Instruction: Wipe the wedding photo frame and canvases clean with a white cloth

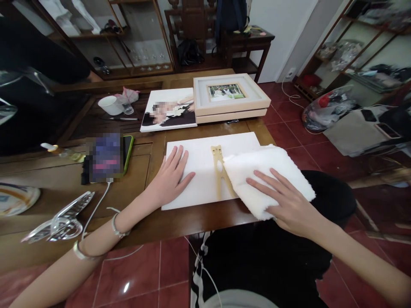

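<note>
A white rectangular panel [199,158] lies flat at the near edge of the wooden table [141,171]. My left hand [171,176] rests flat on its left part, fingers spread. A tan wooden stand piece [218,171] lies along the panel's middle. Over the panel's right end lies a white fluffy cloth [257,167], and my right hand [285,203] presses flat on it with fingers stretched out.
Behind the panel lie a photo canvas [170,110] and a framed photo on a stacked frame [229,97]. A phone in a green case [107,156] with a cable lies at left, beside a silver butterfly ornament [61,220], a plate [14,199] and a white cup [111,105].
</note>
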`<state>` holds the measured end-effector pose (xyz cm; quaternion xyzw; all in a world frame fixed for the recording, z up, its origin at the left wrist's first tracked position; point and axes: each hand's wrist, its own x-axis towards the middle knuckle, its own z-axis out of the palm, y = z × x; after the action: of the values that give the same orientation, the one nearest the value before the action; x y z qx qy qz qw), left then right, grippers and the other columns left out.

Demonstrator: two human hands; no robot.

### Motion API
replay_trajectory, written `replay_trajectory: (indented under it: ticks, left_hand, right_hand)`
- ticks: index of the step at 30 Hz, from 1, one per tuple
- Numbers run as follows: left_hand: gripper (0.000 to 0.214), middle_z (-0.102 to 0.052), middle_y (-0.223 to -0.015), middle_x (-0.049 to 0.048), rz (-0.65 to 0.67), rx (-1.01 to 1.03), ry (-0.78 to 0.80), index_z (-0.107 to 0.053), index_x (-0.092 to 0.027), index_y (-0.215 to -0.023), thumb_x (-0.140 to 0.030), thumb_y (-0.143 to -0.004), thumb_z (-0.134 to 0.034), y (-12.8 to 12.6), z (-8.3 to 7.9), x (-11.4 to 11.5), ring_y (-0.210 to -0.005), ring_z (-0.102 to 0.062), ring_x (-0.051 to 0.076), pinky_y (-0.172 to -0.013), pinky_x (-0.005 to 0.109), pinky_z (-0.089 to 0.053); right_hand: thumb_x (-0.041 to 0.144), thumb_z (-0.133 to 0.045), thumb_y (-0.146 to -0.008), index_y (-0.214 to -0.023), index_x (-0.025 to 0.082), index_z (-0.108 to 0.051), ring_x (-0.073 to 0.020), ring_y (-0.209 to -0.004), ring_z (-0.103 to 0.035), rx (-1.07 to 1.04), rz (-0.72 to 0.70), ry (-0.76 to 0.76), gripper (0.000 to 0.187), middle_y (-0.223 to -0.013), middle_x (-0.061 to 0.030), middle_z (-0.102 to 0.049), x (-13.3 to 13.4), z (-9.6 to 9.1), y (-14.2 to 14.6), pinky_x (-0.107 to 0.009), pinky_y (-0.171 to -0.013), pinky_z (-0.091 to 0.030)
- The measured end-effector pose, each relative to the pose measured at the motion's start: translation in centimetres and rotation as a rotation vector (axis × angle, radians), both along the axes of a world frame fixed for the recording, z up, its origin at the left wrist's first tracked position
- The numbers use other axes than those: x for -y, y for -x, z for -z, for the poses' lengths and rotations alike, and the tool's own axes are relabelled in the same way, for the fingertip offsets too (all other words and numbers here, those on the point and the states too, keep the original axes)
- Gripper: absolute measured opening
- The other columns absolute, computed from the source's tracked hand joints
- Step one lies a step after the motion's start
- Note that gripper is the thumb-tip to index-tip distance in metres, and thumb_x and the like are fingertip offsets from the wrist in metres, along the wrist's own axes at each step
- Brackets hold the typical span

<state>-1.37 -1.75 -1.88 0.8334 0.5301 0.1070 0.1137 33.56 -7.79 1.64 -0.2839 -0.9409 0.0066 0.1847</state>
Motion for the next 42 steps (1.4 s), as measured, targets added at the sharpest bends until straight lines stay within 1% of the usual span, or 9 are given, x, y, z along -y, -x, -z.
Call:
replay_trajectory:
  ticks: [5, 9, 13, 17, 20, 25, 35, 38, 42]
  left_hand:
    - [0.072, -0.013, -0.163, 0.0219, 0.033, 0.001, -0.008, -0.018, -0.010, -0.156, -0.054, -0.101, -0.030, 0.5, 0.1, -0.9, -0.151, -0.004, 0.036, -0.117, 0.061, -0.015]
    - [0.066, -0.019, -0.162, 0.0221, 0.014, 0.010, -0.027, -0.026, -0.011, -0.153, -0.051, -0.101, -0.032, 0.3, -0.3, -0.5, -0.151, -0.009, 0.035, -0.117, 0.060, -0.018]
    - [0.059, -0.030, -0.159, 0.0202, 0.017, 0.027, -0.046, -0.036, -0.013, -0.149, -0.047, -0.101, -0.035, 0.3, -0.7, 0.0, -0.150, -0.018, 0.033, -0.117, 0.056, -0.023]
    - [0.059, -0.024, -0.161, 0.0205, 0.037, 0.030, -0.018, -0.033, -0.012, -0.151, -0.045, -0.102, -0.032, 0.5, -0.5, 0.0, -0.151, -0.014, 0.034, -0.117, 0.060, -0.020]
    - [0.057, -0.022, -0.162, 0.0195, 0.031, 0.050, -0.005, -0.030, -0.012, -0.152, -0.040, -0.103, -0.027, 0.6, -0.2, -0.2, -0.151, -0.012, 0.033, -0.118, 0.058, -0.016]
    - [0.056, -0.023, -0.161, 0.0200, 0.013, 0.066, 0.006, -0.030, -0.008, -0.152, -0.035, -0.103, -0.025, 0.7, -0.1, -0.1, -0.151, -0.013, 0.031, -0.119, 0.056, -0.015]
    - [0.055, -0.024, -0.161, 0.0188, 0.015, 0.064, -0.003, -0.030, -0.011, -0.152, -0.035, -0.103, -0.025, 0.7, 0.1, -0.1, -0.151, -0.014, 0.031, -0.118, 0.059, -0.016]
    - [0.055, -0.025, -0.161, 0.0196, 0.015, 0.053, -0.010, -0.031, -0.010, -0.152, -0.035, -0.103, -0.025, 0.6, 0.0, 0.0, -0.151, -0.014, 0.032, -0.118, 0.059, -0.017]
    - [0.055, -0.024, -0.161, 0.0199, 0.016, 0.021, -0.007, -0.030, -0.009, -0.152, -0.034, -0.103, -0.023, 0.6, 0.0, 0.0, -0.151, -0.014, 0.032, -0.117, 0.060, -0.018]
  right_hand:
    - [-0.002, -0.050, -0.070, -0.083, 0.021, -0.069, -0.0352, -0.143, -0.035, 0.036, 0.019, 0.011, 0.033, -0.148, -0.0112, -0.049, -2.5, 0.1, 0.3, -0.066, -0.113, -0.033]
    - [0.001, -0.049, -0.073, -0.094, 0.018, -0.067, -0.0373, -0.141, -0.037, 0.066, 0.054, 0.016, 0.033, -0.145, -0.0168, -0.051, -6.4, 0.3, 0.8, -0.066, -0.111, -0.034]
    - [0.004, -0.050, -0.075, -0.104, 0.018, -0.065, -0.0369, -0.139, -0.041, 0.049, 0.127, -0.020, 0.036, -0.141, -0.0160, -0.055, -10.9, 1.1, 1.5, -0.064, -0.111, -0.035]
    - [0.004, -0.050, -0.075, -0.113, 0.017, -0.063, -0.0352, -0.137, -0.043, 0.041, 0.203, -0.010, 0.042, -0.135, -0.0171, -0.060, -14.2, 1.5, 2.3, -0.060, -0.111, -0.037]
    - [0.005, -0.049, -0.078, -0.115, 0.015, -0.063, -0.0356, -0.137, -0.044, 0.024, 0.228, 0.001, 0.041, -0.134, -0.0184, -0.060, -14.9, 1.5, 2.7, -0.060, -0.111, -0.038]
    - [0.003, -0.050, -0.078, -0.107, 0.013, -0.064, -0.0378, -0.137, -0.044, 0.042, 0.184, -0.038, 0.034, -0.134, -0.0210, -0.059, -12.2, 1.3, 2.4, -0.062, -0.111, -0.037]
    - [0.000, -0.049, -0.078, -0.067, 0.018, -0.059, -0.0392, -0.144, -0.031, 0.004, 0.033, -0.019, 0.024, -0.154, -0.0137, -0.040, 0.4, 0.5, 0.9, -0.069, -0.111, -0.034]
    - [0.000, -0.052, -0.078, -0.059, 0.017, -0.053, -0.0414, -0.143, -0.032, 0.011, -0.046, -0.014, 0.026, -0.156, -0.0147, -0.037, 1.7, 0.4, 0.5, -0.070, -0.109, -0.036]
    - [0.001, -0.052, -0.079, -0.058, 0.017, -0.053, -0.0383, -0.144, -0.031, 0.020, -0.136, 0.001, 0.026, -0.154, -0.0117, -0.041, 1.3, 0.2, -0.1, -0.067, -0.111, -0.036]
